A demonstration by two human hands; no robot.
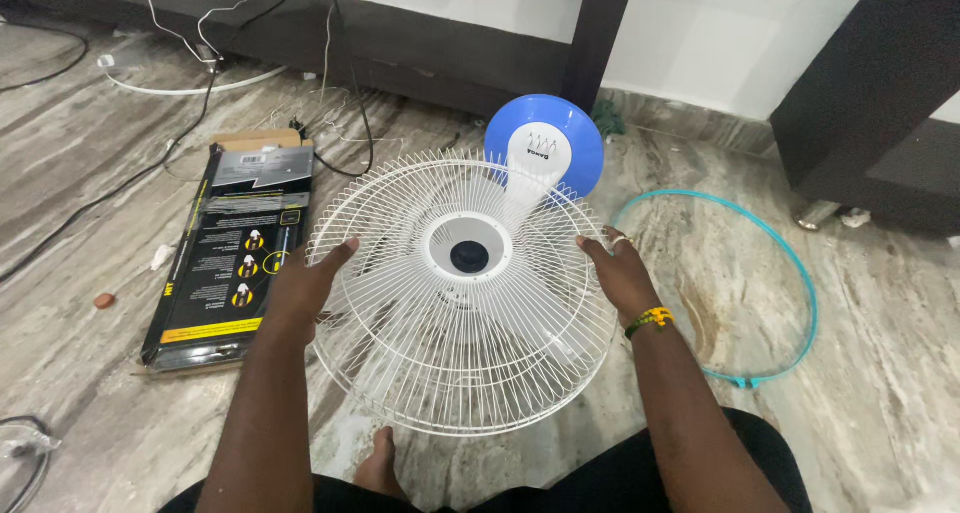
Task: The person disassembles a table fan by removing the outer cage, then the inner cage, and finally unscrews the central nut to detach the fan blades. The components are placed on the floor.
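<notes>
White wire fan guard (460, 313) between both hands, black carton (235, 243) left

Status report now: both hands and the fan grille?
Left hand and right hand grip white fan grille by its rim. Blue fan base behind. Nothing blocking.

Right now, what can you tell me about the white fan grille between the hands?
The fan grille is a round, dished guard of thin white wire spokes running from a white centre ring with a dark hole to the outer rim. It looks like coated metal and seems undamaged. It is held tilted above the marble floor. The left hand grips its left rim, and the right hand its right rim. The blue fan base shows behind it.
</notes>
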